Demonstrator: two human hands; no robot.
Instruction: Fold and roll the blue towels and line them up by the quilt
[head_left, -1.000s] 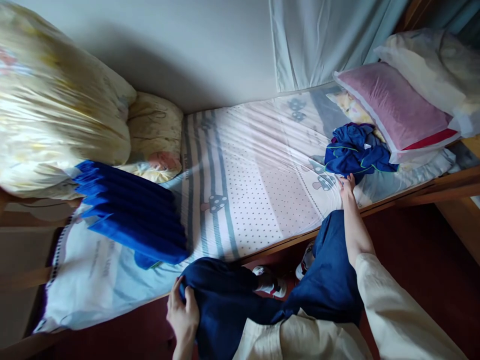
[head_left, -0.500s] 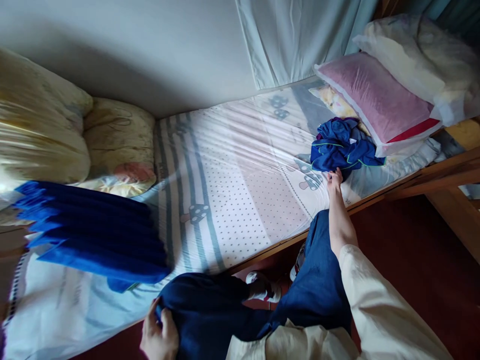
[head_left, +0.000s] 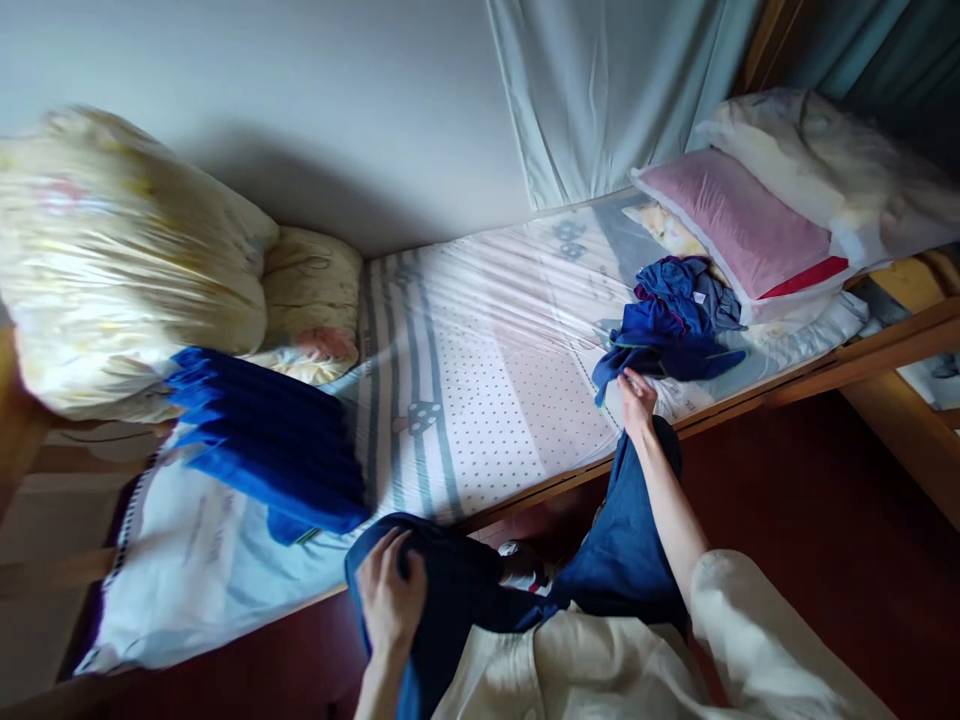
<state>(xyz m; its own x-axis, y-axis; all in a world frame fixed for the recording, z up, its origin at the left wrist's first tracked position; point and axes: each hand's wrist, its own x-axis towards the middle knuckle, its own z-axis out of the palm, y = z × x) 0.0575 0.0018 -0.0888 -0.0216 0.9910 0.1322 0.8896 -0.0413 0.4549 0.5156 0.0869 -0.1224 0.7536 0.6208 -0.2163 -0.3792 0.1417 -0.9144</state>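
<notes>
My right hand (head_left: pixel 639 400) pinches the near edge of a dark blue garment (head_left: pixel 660 355) with thin green trim. That garment spreads over the front of a crumpled pile of clothes (head_left: pixel 675 290) on the bed. My left hand (head_left: pixel 391 592) rests on my left knee with its fingers apart, holding nothing. Beyond it, a stack of folded blue clothes (head_left: pixel 274 440) lies in layers on the bed sheet (head_left: pixel 495 400). A blue piece with a bit of green edging sticks out under the stack.
At the left stand a large bulky yellow bundle (head_left: pixel 142 260) and a yellow pillow (head_left: pixel 319 300). A pink cushion in a clear cover (head_left: pixel 750 220) and a pale bagged bundle (head_left: pixel 847 170) lie at the right. The wooden bed rail (head_left: pixel 787 390) runs along the near edge.
My right hand has drawn the garment's edge toward me and to the left, spreading it from the pile. My left hand has shifted up on my knee. The view has turned left.
</notes>
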